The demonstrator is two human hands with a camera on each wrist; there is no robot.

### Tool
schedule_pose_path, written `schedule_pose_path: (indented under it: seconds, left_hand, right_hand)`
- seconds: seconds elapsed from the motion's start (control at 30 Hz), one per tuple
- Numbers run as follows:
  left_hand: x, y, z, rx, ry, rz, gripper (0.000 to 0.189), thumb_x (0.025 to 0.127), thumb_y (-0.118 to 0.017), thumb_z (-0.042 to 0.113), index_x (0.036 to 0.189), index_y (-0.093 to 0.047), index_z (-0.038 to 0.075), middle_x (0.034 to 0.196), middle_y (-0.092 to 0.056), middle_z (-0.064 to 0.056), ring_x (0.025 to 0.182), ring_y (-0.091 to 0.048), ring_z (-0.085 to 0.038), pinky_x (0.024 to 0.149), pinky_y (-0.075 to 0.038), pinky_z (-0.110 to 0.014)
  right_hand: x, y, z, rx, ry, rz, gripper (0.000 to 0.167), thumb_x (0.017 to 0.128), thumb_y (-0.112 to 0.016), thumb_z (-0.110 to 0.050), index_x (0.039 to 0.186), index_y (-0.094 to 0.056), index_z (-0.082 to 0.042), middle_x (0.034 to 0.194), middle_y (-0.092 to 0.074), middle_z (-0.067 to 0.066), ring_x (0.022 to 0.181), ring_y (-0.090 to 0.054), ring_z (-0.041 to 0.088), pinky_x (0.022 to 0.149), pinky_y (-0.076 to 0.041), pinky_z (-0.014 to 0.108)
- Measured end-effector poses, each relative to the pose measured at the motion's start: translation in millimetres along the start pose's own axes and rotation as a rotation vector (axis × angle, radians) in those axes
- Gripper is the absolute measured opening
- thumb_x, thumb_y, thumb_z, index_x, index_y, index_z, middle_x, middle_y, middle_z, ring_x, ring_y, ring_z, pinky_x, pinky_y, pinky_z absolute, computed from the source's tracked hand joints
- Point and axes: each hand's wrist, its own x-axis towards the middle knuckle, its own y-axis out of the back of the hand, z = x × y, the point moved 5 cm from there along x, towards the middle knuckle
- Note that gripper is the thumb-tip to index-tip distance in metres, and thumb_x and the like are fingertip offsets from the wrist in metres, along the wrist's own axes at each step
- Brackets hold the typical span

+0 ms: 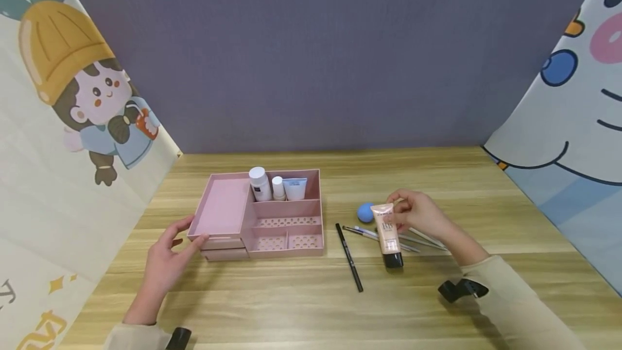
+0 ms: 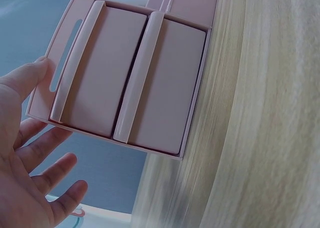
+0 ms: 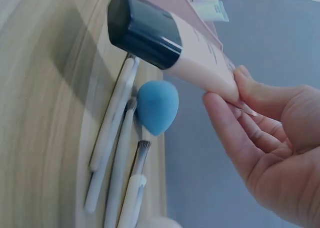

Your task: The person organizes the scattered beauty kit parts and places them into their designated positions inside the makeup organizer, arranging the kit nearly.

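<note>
My right hand [image 1: 421,215] pinches a peach BB cream tube [image 1: 387,231] by its flat crimped end, thumb against fingers. The tube's black cap [image 3: 145,30] points down, over the wood, in the head view. My left hand [image 1: 167,257] touches the front left corner of a pink desktop organizer [image 1: 221,204]. Its thumb lies at the front edge near the handle slot, and the other fingers spread loosely along the side. Two drawers [image 2: 107,67] in the organizer's front are closed. A white bottle [image 1: 261,185], a small white-capped bottle [image 1: 278,188] and a pale blue tube [image 1: 295,189] stand in its back compartment.
Beside the organizer lies a black pencil [image 1: 349,258]. A blue makeup sponge [image 1: 366,212] and several makeup brushes [image 3: 117,158] lie near my right hand. A grey-blue panel [image 1: 330,58] rises behind the wooden table [image 1: 272,301], with printed cloths [image 1: 44,177] on both sides.
</note>
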Motion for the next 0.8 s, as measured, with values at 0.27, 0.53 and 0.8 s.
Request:
schedule_pose_path:
  seconds: [0.27,0.53,0.8]
  left_hand:
    - [-0.6,-0.1,-0.7,0.001,-0.001,0.000,0.051,0.093,-0.073,0.020,0.135,-0.055,-0.003,0.134,-0.057,-0.026,0.122,-0.050,-0.035,0.090,-0.039,-0.030]
    - [0.5,-0.1,-0.8,-0.006,0.005,-0.006,0.052,0.093,-0.072,0.021,0.135,-0.054,-0.003,0.135,-0.056,-0.026,0.123,-0.050,-0.035,0.091,-0.039,-0.033]
    - [1.1,-0.2,-0.8,-0.011,0.006,-0.010,0.052,0.093,-0.073,0.021,0.136,-0.054,-0.003,0.135,-0.056,-0.027,0.122,-0.050,-0.035,0.091,-0.039,-0.032]
  right_hand:
    - [3.9,-7,-21,-0.033,0.084,0.093,0.031,0.086,-0.074,0.004,0.111,-0.057,0.009,0.078,-0.068,0.013,0.064,-0.066,0.025,0.059,-0.059,0.047]
    - [10.3,-13,-40,-0.024,0.138,0.220,0.031,0.084,-0.076,0.004,0.109,-0.058,0.009,0.077,-0.069,0.014,0.064,-0.068,0.033,0.055,-0.058,0.031]
    - [18.1,-20,-50,0.032,0.191,0.305,0.031,0.084,-0.077,0.002,0.106,-0.057,0.008,0.077,-0.067,0.016,0.061,-0.068,0.026,0.058,-0.060,0.036]
